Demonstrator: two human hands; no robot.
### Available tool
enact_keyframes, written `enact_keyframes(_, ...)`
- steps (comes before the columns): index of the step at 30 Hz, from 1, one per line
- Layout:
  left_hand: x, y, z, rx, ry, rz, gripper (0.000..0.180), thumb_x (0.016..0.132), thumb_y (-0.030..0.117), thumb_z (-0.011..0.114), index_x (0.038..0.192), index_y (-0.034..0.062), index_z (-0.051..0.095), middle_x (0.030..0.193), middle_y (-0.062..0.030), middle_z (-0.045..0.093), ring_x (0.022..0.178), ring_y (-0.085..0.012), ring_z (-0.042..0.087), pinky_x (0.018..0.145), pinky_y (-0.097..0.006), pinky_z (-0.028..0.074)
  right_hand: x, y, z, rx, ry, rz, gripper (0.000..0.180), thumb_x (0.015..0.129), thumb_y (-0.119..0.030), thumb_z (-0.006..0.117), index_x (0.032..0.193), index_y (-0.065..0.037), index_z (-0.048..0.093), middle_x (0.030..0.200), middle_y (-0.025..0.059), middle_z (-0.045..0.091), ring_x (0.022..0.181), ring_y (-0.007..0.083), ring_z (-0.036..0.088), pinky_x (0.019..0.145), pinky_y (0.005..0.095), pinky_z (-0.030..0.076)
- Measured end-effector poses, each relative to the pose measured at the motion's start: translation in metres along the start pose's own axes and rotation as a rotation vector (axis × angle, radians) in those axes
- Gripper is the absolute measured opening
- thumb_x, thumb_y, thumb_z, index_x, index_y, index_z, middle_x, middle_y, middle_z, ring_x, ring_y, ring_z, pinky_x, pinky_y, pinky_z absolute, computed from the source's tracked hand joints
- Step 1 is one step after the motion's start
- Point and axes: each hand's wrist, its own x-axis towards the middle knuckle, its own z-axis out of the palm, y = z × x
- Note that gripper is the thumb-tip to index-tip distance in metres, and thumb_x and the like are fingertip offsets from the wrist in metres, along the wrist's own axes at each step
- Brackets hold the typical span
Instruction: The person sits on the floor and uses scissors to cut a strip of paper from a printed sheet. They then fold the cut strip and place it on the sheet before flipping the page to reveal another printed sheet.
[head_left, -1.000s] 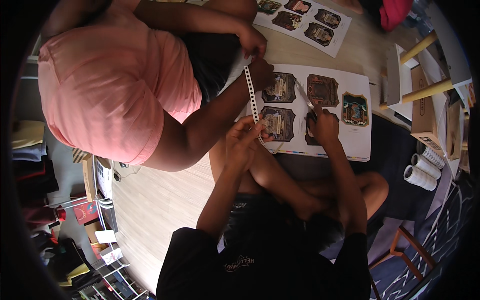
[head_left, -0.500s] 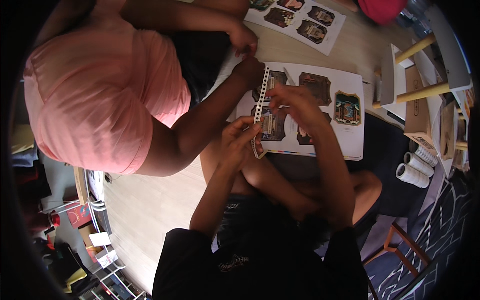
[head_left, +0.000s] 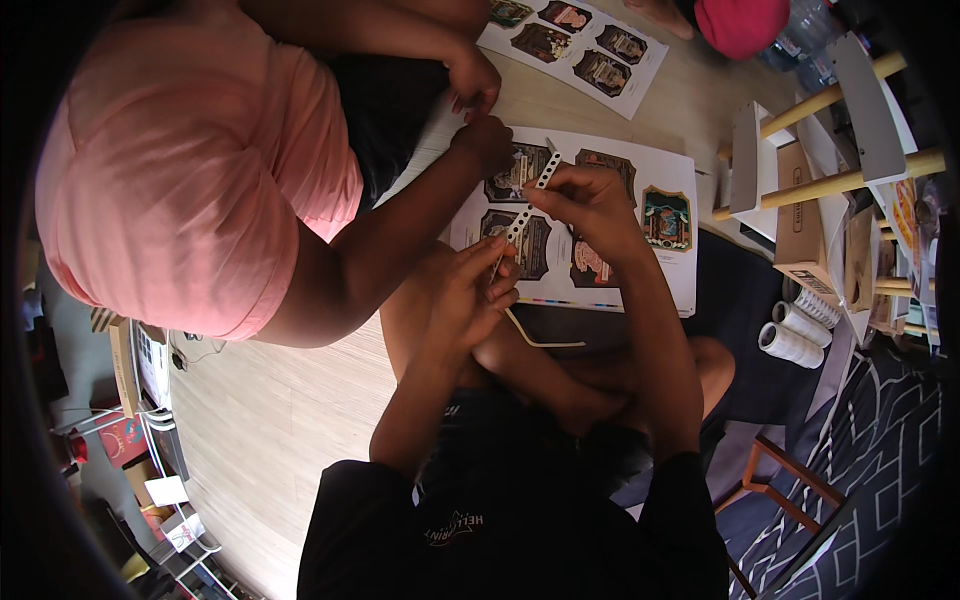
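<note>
Gripping a white perforated paper strip near the centre of the frame, right hand pinching its upper end between thumb and fingertips, fingers curled closed around it. Left hand just below and to the left, closing on the strip's lower end, fingers bent tight against it. Trailing from under the left hand toward the lower centre, a thin pale curl of trimmed paper, lying across a bare knee. Lying flat on the wooden floor right behind the strip, a white printed sheet carrying dark ornate card shapes in two rows. Resting farther up, at the top centre, a second sheet of card shapes. Leaning in from the upper left, another person in a pink top, one hand pressing on the near sheet's upper left edge, the other hand just above it with fingers curled. Standing at the right edge of the frame, wooden furniture legs and a cardboard box, with white rolls lying just below them on dark cloth.
</note>
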Motion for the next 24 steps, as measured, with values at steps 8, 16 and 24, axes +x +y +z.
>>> enact_keyframes(8, -0.004, 0.001, -0.010, -0.130, -0.112, -0.049, 0.017, 0.097, 0.020, 0.055, 0.093, 0.0051, 0.063, 0.073, -0.0002, 0.052, 0.058, -0.0079, 0.040, 0.047, -0.020, 0.031, -0.003, -0.005, -0.001, 0.049, 0.059, 0.021, 0.013, 0.086, -0.012, 0.074, 0.093, -0.001, 0.073, 0.076, 0.0012, 0.066, 0.063, 0.0055, 0.054, 0.060, 0.0208, 0.043)
enact_keyframes(16, -0.017, -0.006, -0.002, 0.149, 0.095, 0.023, 0.016, 0.096, 0.019, 0.057, 0.090, 0.0043, 0.060, 0.078, -0.0014, 0.054, 0.062, -0.0088, 0.046, 0.052, -0.024, 0.038, -0.029, 0.008, -0.003, 0.321, 0.225, 0.244, 0.029, 0.094, -0.028, 0.065, 0.105, 0.000, 0.063, 0.081, 0.0067, 0.067, 0.068, 0.0114, 0.062, 0.058, 0.0244, 0.047)
enact_keyframes(24, -0.025, -0.025, -0.017, 0.593, 0.092, 0.092, 0.018, 0.095, 0.019, 0.063, 0.092, 0.0019, 0.065, 0.077, -0.0026, 0.061, 0.065, -0.0069, 0.053, 0.055, -0.022, 0.042, -0.053, 0.005, 0.019, 0.323, 0.239, 0.123, 0.030, 0.087, -0.008, 0.072, 0.114, 0.001, 0.061, 0.091, 0.0107, 0.072, 0.076, 0.0130, 0.067, 0.064, 0.0237, 0.049)
